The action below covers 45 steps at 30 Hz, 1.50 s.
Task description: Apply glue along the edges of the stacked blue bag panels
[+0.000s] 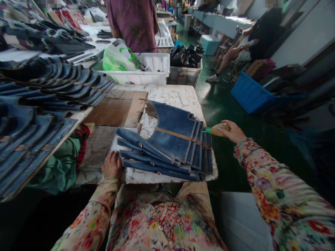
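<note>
In my right hand [233,131] is a squeeze bottle [219,130], tan and see-through, held level. Its green nozzle [206,130] points left, at the right edge of a fanned stack of blue leather-like pieces [172,134]. The pieces overlap in steps, have pale cut edges, and a brown strip runs across the top one. Their left ends curl upward and show small metal bits. My left hand [112,164] rests on the table by those curled ends, its fingers bent slightly and holding nothing that I can see.
The white worktable [180,94] carries cardboard [119,108] at its left. More curled blue pieces [52,83] fill a board on the left. Behind stand a white bin [157,66] and a person in purple [133,24]. A blue crate [251,92] and a seated person [264,35] are at right.
</note>
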### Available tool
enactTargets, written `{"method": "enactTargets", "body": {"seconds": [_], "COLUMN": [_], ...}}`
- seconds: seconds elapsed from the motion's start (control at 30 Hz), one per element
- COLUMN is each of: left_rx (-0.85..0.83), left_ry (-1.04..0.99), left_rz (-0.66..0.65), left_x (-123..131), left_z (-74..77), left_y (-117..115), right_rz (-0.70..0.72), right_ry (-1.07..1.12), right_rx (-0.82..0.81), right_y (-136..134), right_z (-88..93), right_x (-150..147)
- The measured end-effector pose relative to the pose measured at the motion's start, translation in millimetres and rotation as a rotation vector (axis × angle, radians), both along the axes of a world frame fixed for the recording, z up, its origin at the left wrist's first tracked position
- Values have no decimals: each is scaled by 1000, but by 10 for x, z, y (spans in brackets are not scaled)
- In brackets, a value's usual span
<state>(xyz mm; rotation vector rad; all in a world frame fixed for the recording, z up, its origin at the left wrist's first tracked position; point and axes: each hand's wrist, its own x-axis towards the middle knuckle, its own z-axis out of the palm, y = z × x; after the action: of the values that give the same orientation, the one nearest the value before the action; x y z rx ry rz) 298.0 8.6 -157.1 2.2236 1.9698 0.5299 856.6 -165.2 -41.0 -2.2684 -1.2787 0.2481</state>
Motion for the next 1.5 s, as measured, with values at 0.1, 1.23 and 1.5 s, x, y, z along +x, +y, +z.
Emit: {"method": "enactTargets", "body": {"seconds": [0.1,1.23,1.5], "left_rx": [-1,6,20], "left_ry": [-3,-4,-25], "left_rz": [2,-17,-9], "left_x": [6,-10,23], "left_z": [5,-13,24], "left_y": [-6,5,-4], "right_rz": [31,313,322], "right_ry": [137,348,380], "right_rx": [-76,-168,-181], "right_y": [-102,-760,-846], "right_z": [25,-19,-9], "right_x": [-56,-473,-542]}}
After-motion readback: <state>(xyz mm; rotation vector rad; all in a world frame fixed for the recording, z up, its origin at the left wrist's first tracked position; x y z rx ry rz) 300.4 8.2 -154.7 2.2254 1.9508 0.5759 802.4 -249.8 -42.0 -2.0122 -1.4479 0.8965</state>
